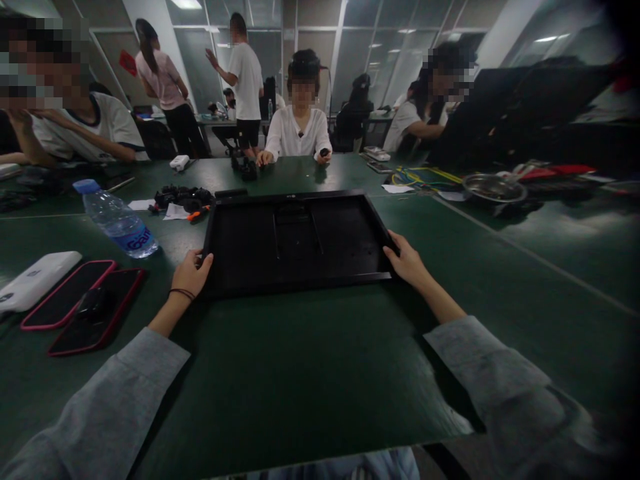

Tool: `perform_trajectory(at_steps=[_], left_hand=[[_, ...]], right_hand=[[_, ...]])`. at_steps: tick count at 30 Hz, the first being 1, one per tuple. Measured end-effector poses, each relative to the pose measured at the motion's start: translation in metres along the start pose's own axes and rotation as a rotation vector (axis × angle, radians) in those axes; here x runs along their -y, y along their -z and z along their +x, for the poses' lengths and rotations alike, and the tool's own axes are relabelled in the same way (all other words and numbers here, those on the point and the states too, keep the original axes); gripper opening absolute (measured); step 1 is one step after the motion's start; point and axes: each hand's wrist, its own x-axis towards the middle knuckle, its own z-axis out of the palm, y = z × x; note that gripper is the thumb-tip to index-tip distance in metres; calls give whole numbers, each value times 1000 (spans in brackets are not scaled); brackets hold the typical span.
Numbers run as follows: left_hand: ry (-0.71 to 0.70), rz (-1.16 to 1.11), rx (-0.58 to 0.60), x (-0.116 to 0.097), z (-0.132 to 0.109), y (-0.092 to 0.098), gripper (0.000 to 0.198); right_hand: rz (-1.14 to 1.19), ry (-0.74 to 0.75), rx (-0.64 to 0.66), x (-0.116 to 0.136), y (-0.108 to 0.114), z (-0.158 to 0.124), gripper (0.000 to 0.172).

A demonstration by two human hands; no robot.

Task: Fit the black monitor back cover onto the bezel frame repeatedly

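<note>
Left sleeve [107,400], right sleeve [500,380]: mottled grey, loose, wide-ended, stopping on forearms behind grip. Left hand [194,275]: thin dark double-strand wristband [183,292] just behind grip. Pale blue clothing [390,465] at lap, well behind grip.

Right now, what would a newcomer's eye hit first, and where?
The black rimmed panel at the centre, held at both sides by the left grip and right grip. Next, the blue-capped bottle left of it on the green table, then two red-edged phones nearer the camera.
</note>
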Motion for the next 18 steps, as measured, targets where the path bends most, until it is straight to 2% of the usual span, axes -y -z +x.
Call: perform_trajectory(at_steps=[7, 18], left_hand=[[-9, 6, -7, -2, -2, 1, 53], [43, 68, 80, -14, -7, 7, 60]], right_hand=[[-19, 9, 21, -3, 2, 2, 63], [-44, 22, 14, -7, 2, 2, 63]])
